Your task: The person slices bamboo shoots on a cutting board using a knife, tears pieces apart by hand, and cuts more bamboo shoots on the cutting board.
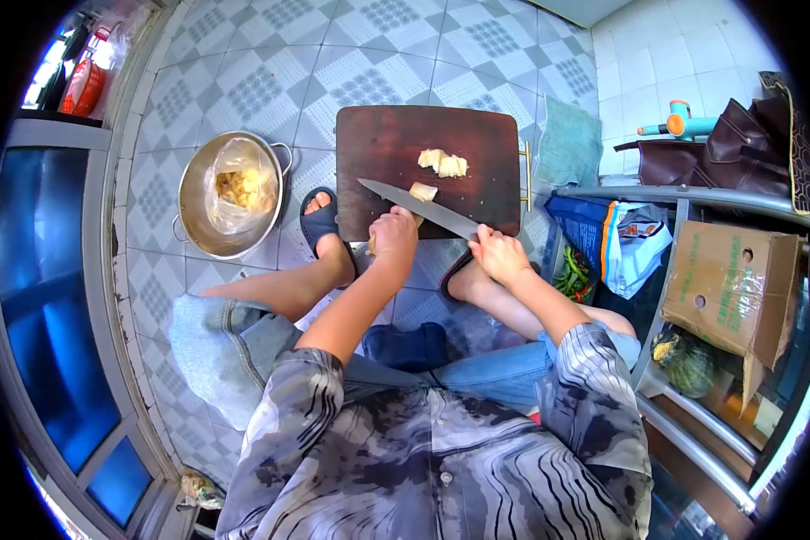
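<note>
My right hand is closed round the handle of a kitchen knife, whose long blade lies slantwise over the dark wooden cutting board. My left hand is closed on a pale yellowish piece of food at the board's near edge, beside the blade. Most of that piece is hidden under the fingers, and its kind is unclear. Just beyond the blade lies a cut pale chunk. Farther back on the board is a small cluster of cut pale pieces.
A steel pot lined with a plastic bag holds yellowish pieces, left of the board. A green cloth lies to the right. The shelf rack carries a cardboard box, green peppers and a dark green squash.
</note>
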### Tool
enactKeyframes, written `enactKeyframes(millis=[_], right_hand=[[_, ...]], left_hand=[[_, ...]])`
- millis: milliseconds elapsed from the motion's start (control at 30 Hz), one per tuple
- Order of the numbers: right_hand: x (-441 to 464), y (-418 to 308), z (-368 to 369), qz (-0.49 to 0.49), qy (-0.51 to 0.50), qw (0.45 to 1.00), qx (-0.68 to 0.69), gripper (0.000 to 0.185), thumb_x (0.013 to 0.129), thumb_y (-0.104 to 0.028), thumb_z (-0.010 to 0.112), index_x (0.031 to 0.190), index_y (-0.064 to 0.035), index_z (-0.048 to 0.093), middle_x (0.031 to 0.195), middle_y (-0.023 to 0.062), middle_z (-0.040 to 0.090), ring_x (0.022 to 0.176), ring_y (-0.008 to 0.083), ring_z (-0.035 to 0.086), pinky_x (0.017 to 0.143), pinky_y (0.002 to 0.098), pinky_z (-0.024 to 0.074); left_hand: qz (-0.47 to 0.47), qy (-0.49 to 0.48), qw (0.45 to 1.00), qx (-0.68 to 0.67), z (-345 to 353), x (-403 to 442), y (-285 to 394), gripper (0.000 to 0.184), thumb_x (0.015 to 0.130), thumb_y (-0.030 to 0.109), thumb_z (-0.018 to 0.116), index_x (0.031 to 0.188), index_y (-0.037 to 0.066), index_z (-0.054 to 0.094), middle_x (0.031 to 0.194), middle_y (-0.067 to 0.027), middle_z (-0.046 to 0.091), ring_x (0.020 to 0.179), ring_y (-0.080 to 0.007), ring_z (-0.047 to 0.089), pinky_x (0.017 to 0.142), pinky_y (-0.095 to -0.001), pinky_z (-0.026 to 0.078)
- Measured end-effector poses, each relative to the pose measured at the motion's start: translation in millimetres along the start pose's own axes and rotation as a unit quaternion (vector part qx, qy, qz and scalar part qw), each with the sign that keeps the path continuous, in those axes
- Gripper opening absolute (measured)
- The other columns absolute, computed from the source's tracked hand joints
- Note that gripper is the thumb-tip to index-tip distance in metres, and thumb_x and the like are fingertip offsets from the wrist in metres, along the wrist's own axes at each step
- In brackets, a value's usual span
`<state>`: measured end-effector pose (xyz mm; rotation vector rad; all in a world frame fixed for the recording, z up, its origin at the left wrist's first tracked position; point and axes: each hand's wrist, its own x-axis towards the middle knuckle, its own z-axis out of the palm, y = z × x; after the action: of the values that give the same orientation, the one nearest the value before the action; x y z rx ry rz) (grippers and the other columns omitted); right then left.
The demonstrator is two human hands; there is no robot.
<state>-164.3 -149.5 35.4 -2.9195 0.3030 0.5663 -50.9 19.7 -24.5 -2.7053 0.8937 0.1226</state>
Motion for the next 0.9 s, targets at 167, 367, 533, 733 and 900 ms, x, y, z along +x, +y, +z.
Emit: enactKeyframes(millis=[167,367,533,733,900], right_hand=[[54,-59,-18,-0.041,0.045,0.995,0.074,0.032,0.089,-0.035,0.048,0.089,-0.0030,0.045,0.078,0.0189,0.063,0.070,0.0339,0.064,0.060,0.0440,0.0522],[16,-4,-2,-0.027,0.034,0.998,0.036,0.033,0.089,-0.036,0.048,0.093,-0.0035,0.045,0.081,0.0184,0.063,0.072,0.0334,0.065,0.062,0.0451,0.0524],[4,12,-2,0.023,-0.041,0.999,-0.015,0.033,0.088,-0.036,0.049,0.096,-0.0036,0.045,0.085,0.0197,0.063,0.075,0.0339,0.064,0.062,0.0459,0.0524],[70,-57,-16,-0.065,0.070,0.993,0.071,0.033,0.088,-0.036,0.049,0.095,-0.0035,0.047,0.083,0.0180,0.063,0.073,0.0337,0.064,0.062,0.0454,0.0526],[39,-9,-8,-0.054,0.036,0.998,0.018,0.033,0.088,-0.036,0.049,0.094,-0.0035,0.045,0.080,0.0174,0.063,0.071,0.0342,0.064,0.059,0.0453,0.0526]], left_hand=[[0.014,-0.019,0.999,0.042,-9,-2,-3,0.022,0.083,0.020,0.048,0.092,0.002,0.055,0.065,-0.0069,0.061,0.056,-0.0184,0.063,0.039,-0.0355,0.045],[0.021,-0.035,0.999,-0.016,-8,3,-22,0.019,0.083,0.021,0.047,0.090,0.004,0.051,0.068,-0.0091,0.061,0.059,-0.0218,0.063,0.041,-0.0389,0.042],[0.012,-0.057,0.998,-0.015,-7,4,-17,0.022,0.083,0.023,0.048,0.092,0.002,0.049,0.069,-0.0102,0.062,0.061,-0.0226,0.063,0.043,-0.0393,0.043],[0.005,-0.055,0.998,0.033,-3,4,-14,0.024,0.084,0.023,0.047,0.094,0.002,0.048,0.069,-0.0108,0.061,0.060,-0.0225,0.063,0.042,-0.0402,0.043],[0.015,-0.062,0.998,-0.020,-4,5,-27,0.020,0.085,0.022,0.045,0.092,0.003,0.048,0.069,-0.0112,0.061,0.060,-0.0224,0.062,0.042,-0.0398,0.042]])
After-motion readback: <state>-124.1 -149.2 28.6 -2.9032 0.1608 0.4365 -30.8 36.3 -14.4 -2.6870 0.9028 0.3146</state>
